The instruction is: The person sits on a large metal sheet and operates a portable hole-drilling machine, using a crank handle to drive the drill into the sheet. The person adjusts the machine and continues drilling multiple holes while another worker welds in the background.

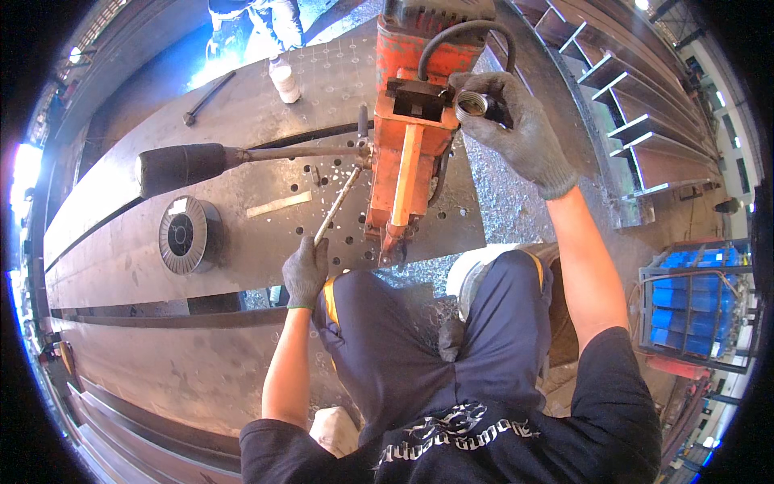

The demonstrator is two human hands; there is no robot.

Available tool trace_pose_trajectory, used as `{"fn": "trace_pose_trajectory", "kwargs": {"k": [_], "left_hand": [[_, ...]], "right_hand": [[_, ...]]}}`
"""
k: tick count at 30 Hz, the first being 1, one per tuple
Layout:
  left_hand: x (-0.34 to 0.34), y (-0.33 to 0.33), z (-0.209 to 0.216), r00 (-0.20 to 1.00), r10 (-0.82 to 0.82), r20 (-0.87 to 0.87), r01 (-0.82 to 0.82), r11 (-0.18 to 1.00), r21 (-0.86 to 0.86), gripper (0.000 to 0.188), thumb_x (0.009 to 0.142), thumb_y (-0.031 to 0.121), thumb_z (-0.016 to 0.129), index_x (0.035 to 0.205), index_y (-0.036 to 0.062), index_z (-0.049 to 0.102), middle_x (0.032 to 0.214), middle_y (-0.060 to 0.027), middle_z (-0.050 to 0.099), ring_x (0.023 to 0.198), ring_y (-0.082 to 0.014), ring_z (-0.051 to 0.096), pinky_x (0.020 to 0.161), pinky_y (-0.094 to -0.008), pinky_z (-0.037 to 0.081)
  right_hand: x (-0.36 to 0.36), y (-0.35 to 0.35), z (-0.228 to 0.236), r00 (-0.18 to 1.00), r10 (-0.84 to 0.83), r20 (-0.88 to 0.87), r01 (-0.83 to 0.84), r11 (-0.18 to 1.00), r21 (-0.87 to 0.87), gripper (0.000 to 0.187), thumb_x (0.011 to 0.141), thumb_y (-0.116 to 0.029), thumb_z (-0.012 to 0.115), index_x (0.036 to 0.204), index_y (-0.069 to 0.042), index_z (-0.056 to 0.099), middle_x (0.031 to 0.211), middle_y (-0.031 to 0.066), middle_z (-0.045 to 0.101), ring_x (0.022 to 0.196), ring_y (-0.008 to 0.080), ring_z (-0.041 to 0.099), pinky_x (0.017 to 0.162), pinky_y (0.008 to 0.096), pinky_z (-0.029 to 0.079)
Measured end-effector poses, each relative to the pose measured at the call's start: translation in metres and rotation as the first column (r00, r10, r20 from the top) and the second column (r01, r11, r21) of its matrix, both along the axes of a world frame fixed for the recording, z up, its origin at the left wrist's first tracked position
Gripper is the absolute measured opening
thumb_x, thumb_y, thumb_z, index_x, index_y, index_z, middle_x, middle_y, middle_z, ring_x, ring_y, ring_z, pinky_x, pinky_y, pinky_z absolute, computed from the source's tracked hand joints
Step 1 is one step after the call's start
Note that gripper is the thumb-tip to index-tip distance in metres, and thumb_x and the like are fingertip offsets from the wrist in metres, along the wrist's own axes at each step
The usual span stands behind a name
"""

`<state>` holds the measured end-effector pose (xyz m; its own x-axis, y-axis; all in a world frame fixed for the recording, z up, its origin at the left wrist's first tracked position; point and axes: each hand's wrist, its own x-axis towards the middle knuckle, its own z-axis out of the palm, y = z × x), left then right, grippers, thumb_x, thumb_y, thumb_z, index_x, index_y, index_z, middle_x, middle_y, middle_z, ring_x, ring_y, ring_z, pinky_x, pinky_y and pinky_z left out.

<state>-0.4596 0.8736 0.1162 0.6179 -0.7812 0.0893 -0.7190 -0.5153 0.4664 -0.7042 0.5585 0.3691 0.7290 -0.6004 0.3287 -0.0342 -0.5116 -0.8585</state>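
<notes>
An orange drilling machine [407, 161] with a black cable stands on the perforated steel plate [278, 181] in front of me. My left hand [305, 274], in a grey glove, is wrapped round a thin metal rod [339, 206], whose far end reaches the machine's left side. Beside the machine's upper right, my gloved right hand [516, 125] grips a dark cylinder with a ringed round mouth [471, 103]; its exact kind is unclear. A lever with a thick black grip [181, 168] sticks out to the left of the machine.
A wire spool [187, 234] and a pale flat strip [278, 203] lie on the plates at left. Farther off stand a whitish bottle [284, 79] and a long dark tool [210, 98]. Another person [258, 24] is at the far edge. Steel beams [629, 105] and a blue-loaded cage [693, 298] are right.
</notes>
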Motion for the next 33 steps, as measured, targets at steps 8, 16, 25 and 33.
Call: {"fn": "trace_pose_trajectory", "kwargs": {"k": [8, 16, 25, 33], "left_hand": [[0.001, -0.002, -0.003, 1.0, -0.005, 0.002, 0.005, 1.0, 0.022, 0.034, 0.106, 0.044, 0.063, 0.099, 0.0107, 0.06, 0.073, -0.0235, 0.069, 0.073, -0.0485, 0.07, 0.062, -0.059, 0.053], [0.002, 0.001, 0.002, 1.0, 0.011, 0.016, -0.011, 1.0, 0.029, 0.033, 0.106, 0.043, 0.064, 0.098, 0.0111, 0.061, 0.072, -0.0223, 0.068, 0.071, -0.0485, 0.069, 0.061, -0.0588, 0.052], [0.006, 0.001, 0.0, 0.999, -0.029, -0.045, 0.032, 0.998, 0.056, 0.033, 0.107, 0.041, 0.063, 0.102, 0.0088, 0.059, 0.073, -0.0248, 0.067, 0.072, -0.0502, 0.068, 0.061, -0.0606, 0.05], [0.001, 0.006, 0.152, 0.997, -0.061, -0.044, 0.073, 0.929, 0.362, 0.037, 0.108, 0.043, 0.059, 0.099, 0.0072, 0.06, 0.08, -0.0256, 0.071, 0.076, -0.0484, 0.071, 0.067, -0.062, 0.052]], "right_hand": [[0.002, -0.015, -0.002, 0.995, 0.068, -0.074, -0.066, 0.997, 0.034, 0.038, 0.095, -0.016, 0.082, 0.127, -0.005, 0.064, 0.117, 0.0057, 0.072, 0.103, 0.0111, 0.067, 0.089, 0.0296, 0.058], [-0.042, -0.002, 0.014, 0.991, 0.112, 0.079, -0.129, 0.958, 0.255, 0.033, 0.093, -0.01, 0.08, 0.121, -0.005, 0.063, 0.116, 0.0082, 0.074, 0.112, 0.0165, 0.068, 0.1, 0.0327, 0.055], [-0.051, 0.01, 0.002, 0.996, -0.085, -0.015, 0.086, 0.993, 0.081, 0.039, 0.091, -0.009, 0.083, 0.125, -0.004, 0.064, 0.118, 0.0056, 0.071, 0.11, 0.0138, 0.066, 0.098, 0.0316, 0.054], [-0.086, 0.027, -0.028, 0.927, -0.372, 0.04, 0.359, 0.914, 0.189, 0.033, 0.094, -0.011, 0.08, 0.122, -0.005, 0.063, 0.12, 0.0072, 0.071, 0.108, 0.0128, 0.065, 0.095, 0.0306, 0.054]]}}
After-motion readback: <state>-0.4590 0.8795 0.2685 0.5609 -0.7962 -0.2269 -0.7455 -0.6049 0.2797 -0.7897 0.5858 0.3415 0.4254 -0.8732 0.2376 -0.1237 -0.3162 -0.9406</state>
